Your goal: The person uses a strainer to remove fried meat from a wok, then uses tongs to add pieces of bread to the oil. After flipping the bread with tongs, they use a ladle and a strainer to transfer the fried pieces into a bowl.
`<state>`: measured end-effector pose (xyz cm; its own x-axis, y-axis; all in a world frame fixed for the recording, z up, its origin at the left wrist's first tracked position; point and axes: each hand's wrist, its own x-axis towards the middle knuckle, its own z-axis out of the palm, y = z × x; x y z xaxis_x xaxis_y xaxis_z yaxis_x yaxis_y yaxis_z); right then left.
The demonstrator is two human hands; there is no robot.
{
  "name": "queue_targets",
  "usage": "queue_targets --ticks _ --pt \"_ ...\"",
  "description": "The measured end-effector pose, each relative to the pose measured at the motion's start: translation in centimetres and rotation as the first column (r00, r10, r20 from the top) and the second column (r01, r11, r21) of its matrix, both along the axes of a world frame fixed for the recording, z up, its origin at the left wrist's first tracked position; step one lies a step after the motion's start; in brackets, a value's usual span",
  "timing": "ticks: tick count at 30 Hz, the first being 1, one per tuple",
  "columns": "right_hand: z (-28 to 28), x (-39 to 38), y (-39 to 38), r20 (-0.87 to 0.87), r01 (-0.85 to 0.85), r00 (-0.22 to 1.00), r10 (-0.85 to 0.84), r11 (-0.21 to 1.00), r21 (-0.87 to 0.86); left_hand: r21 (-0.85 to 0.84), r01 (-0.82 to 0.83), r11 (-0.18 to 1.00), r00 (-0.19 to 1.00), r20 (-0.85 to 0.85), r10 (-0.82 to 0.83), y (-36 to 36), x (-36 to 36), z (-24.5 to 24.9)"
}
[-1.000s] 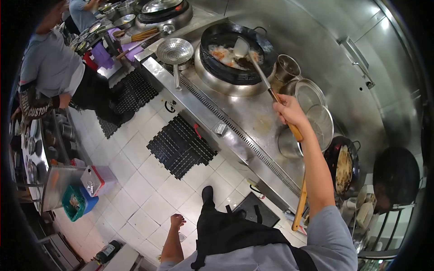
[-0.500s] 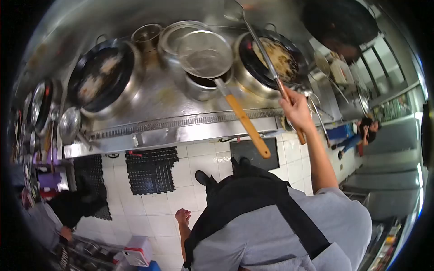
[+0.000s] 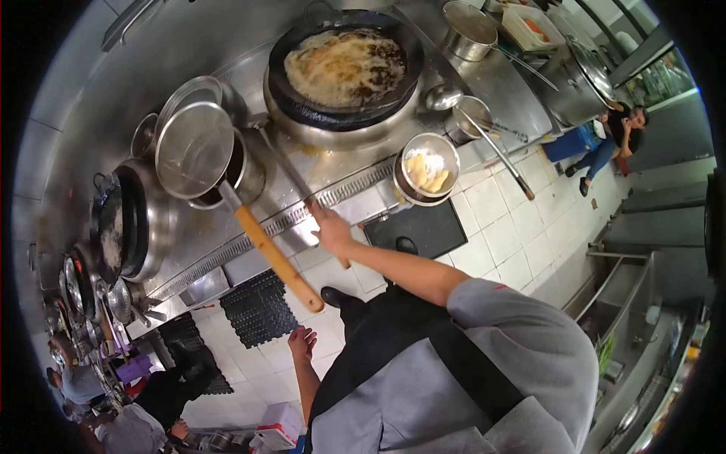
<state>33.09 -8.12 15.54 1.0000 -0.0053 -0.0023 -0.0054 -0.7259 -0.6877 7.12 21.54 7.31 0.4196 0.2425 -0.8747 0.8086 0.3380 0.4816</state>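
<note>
My right hand (image 3: 331, 231) is closed around the wooden handle of a long wok spatula (image 3: 283, 160). Its metal head sits on the steel range between the bubbling wok (image 3: 276, 113) and a pot (image 3: 252, 181). A round mesh strainer (image 3: 195, 150) rests across that pot, its wooden handle jutting out over the range's front edge. Pale pieces fry in foaming oil (image 3: 340, 68) inside the wok. Low at my side hangs my left hand (image 3: 302, 344), fingers loosely bent and apart, holding nothing.
A steel bowl (image 3: 401, 185) of pale yellow pieces and white powder stands at the front edge. Beyond it are a ladle (image 3: 444, 96) and a small pot (image 3: 473, 113). Another wok (image 3: 136, 219) is at left. One person (image 3: 612, 144) sits far right; others stand lower left.
The view has swung right and nearer the frying wok, bringing the bowl into sight. My right hand has brought the spatula from over the wok down beside the strainer. My left hand stays low.
</note>
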Motion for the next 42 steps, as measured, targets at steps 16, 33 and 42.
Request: queue_targets --ticks 16,33,42 --pt "21.5 14.4 -71.6 -0.052 0.463 0.671 -0.74 0.472 -0.75 0.225 0.57 0.79 0.821 -0.13 -0.555 -16.6 -6.2 7.6" --pt "18.5 12.7 -64.3 -0.293 0.339 0.94 -0.175 0.591 0.733 0.19 0.443 0.876 0.888 0.04 -0.458 -18.0 -4.0 5.1" --pt "25.0 5.9 -48.3 -0.184 0.178 0.981 -0.065 0.686 0.705 0.157 0.435 0.887 0.898 -0.003 -0.44 -17.6 -4.9 -0.9"
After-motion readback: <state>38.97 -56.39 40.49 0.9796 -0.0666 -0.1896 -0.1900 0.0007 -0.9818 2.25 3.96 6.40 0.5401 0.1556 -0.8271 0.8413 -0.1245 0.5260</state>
